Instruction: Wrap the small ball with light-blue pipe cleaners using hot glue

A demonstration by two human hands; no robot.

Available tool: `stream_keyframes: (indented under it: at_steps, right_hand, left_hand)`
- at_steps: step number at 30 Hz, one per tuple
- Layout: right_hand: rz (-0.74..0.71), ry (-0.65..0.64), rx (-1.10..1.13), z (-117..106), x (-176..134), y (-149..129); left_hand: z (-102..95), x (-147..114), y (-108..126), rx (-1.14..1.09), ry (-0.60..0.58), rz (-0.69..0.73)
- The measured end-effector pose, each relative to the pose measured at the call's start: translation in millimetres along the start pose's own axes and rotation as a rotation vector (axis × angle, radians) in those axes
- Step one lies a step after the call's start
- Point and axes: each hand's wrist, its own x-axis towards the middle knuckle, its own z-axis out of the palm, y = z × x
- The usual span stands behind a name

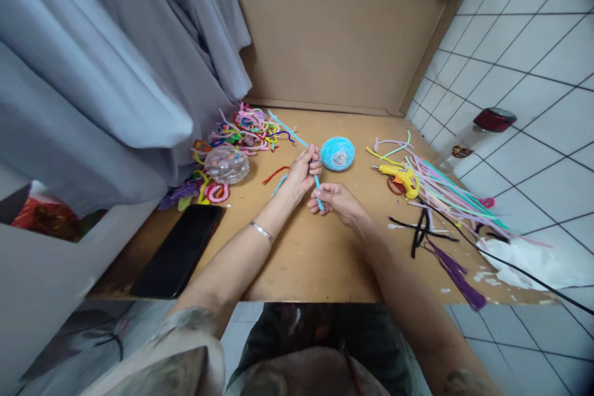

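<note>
A light blue pipe cleaner point(288, 129) runs slantwise through my left hand point(306, 170), whose fingers are closed around its middle. Its lower end is pinched between the thumb and fingers of my right hand point(333, 200). Just beyond the hands, a round blue coil point(330, 150) rests on the table, with a pale, clear-looking centre. A short red pipe cleaner point(275, 174) lies left of my left wrist, and a short blue piece point(279, 186) is partly hidden by that forearm.
A pile of colourful pipe cleaners point(250, 124), a clear ball point(227, 164) and a black phone point(179, 252) lie left. Rightward are a yellow glue gun point(403, 180) with a cord, long pastel pipe cleaners point(445, 189), a purple tassel point(457, 275) and a red-capped bottle point(494, 119). Cardboard point(338, 31) stands behind.
</note>
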Motion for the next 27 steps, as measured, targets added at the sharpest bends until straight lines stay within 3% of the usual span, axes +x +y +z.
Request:
stream_keyframes:
  at_steps: [4, 10, 13, 21, 27]
  right_hand:
    - [-0.018, 0.06, 0.093, 0.8, -15.1, 6.8]
    - [0.039, 0.063, -0.025, 11.8, -48.9, 26.2]
    - [0.049, 0.061, -0.039, 18.9, -71.5, 35.0]
    - [0.044, 0.151, -0.095, 20.4, -88.1, 41.6]
    - [-0.162, 0.295, -0.246, 27.1, -91.7, 50.0]
  left_hand:
    - [-2.7, 4.7, 4.4, 0.043, 0.028, -0.058]
    - [-3.5, 13.4, 6.4, 0.084, 0.271, -0.026]
    - [-8.0, 19.7, 13.5, 0.066, 0.326, -0.021]
    - [-3.0, 35.4, 34.0, -0.007, 0.306, -0.019]
    - [-2.3, 47.4, 45.6, -0.059, 0.312, -0.015]
